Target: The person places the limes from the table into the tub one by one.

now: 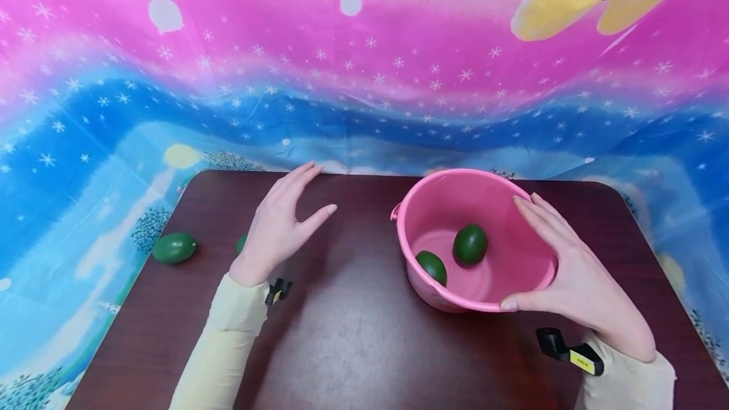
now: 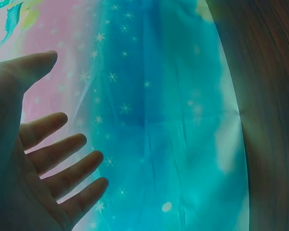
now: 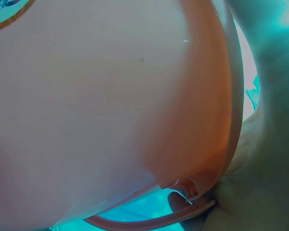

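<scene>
Brown table (image 1: 353,334): right hand (image 1: 569,271) grasps tilted pink bucket (image 1: 501,207); left hand (image 1: 281,223) hovers released.

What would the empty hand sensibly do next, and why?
Probably reach left for a green fruit on the table: the left hand hovers open, the right hand steadies the bucket, which already holds two such fruits.

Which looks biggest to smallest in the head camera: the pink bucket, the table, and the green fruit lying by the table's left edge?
1. The table, widest by far.
2. The pink bucket, held at its rim by the right hand.
3. The green fruit, clearly smallest, though it lies farther away.
</scene>
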The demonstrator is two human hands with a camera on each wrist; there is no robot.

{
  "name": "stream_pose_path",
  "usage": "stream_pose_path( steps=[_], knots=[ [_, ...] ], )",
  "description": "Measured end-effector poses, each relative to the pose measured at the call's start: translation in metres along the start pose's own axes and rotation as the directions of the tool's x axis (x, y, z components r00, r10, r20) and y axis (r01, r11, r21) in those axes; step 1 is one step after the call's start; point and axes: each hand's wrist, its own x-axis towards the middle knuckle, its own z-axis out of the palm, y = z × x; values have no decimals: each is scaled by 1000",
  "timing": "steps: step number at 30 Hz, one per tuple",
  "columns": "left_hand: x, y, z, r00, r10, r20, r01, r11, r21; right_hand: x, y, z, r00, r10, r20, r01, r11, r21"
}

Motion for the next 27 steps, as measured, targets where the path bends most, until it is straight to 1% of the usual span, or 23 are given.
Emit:
stream_pose_path(
  steps=[6, 10, 17, 22, 27],
  knots=[
    [-3, -7, -7, 999, -44, 2, 44, 999, 25, 0, 1, 1, 1000, -13, -1, 13, 1000, 4],
    [-4, -13, -14, 997, -76, 19, 75, 996, 41, 0, 1, 1, 1000, -14, -1, 14, 1000, 6],
    [-7, -23, -22, 989, -137, 53, 133, 988, 75, 0, -1, 1, 1000, 9, 2, -9, 1000, 16],
    [-11, -30, -24, 983, -171, 63, 166, 983, 82, 0, -1, 0, 1000, 11, 1, -11, 1000, 18],
    [-16, -38, -25, 977, -196, 84, 188, 978, 89, 0, 0, 0, 1000, -9, -3, 9, 1000, 8]
  ],
)
